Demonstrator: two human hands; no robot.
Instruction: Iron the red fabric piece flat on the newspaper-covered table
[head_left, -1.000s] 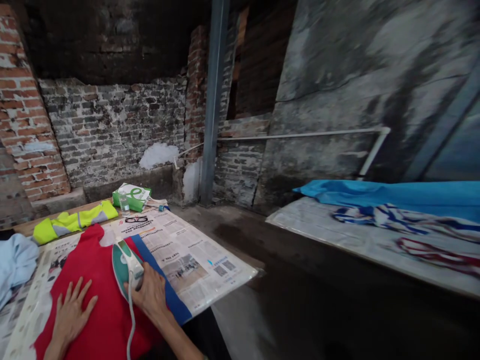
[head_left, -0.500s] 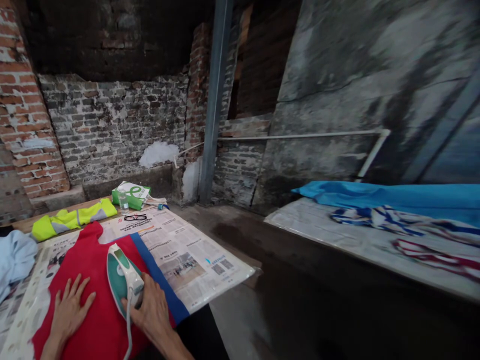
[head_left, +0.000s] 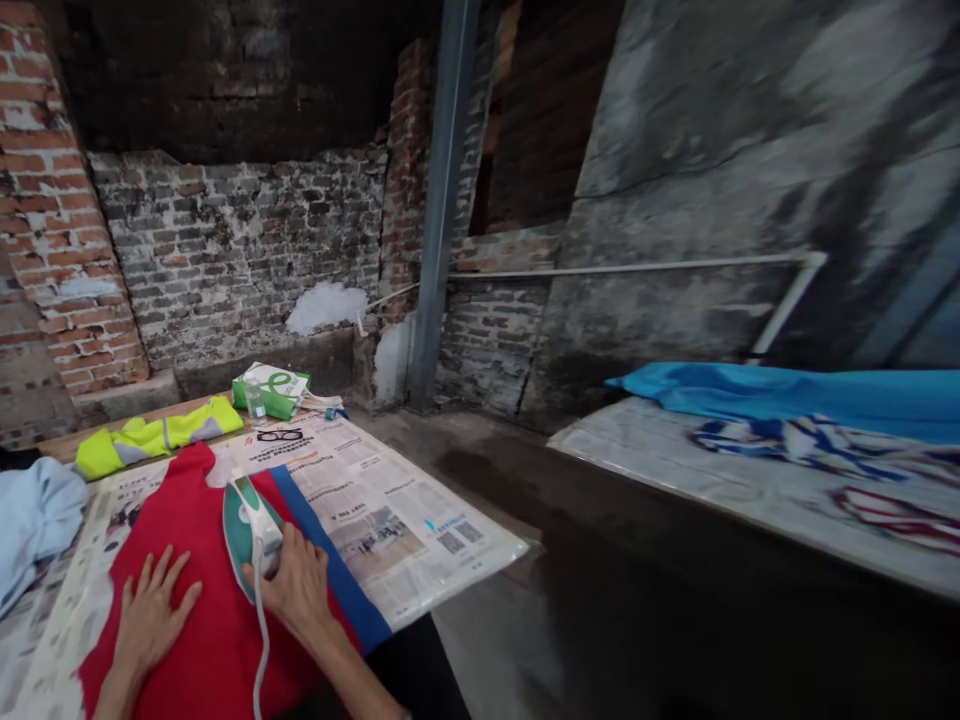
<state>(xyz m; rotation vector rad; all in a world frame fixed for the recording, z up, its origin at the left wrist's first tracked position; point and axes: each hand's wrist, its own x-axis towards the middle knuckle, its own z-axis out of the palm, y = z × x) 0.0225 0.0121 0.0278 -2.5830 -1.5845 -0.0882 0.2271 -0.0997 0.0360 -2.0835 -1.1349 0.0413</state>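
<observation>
Right hand (head_left: 296, 580) closed around the handle of a green-and-white steam iron (head_left: 251, 535), which rests on a red garment (head_left: 199, 610) with blue edging. Left hand (head_left: 154, 610) lies flat, fingers spread, pressing the same cloth. Garment lies on newspaper (head_left: 390, 530) atop a wooden counter (head_left: 142, 421). Beyond it: yellow hi-vis vest (head_left: 154, 445), glasses (head_left: 279, 435), plastic bottle (head_left: 255, 402), green packet (head_left: 270, 390).
</observation>
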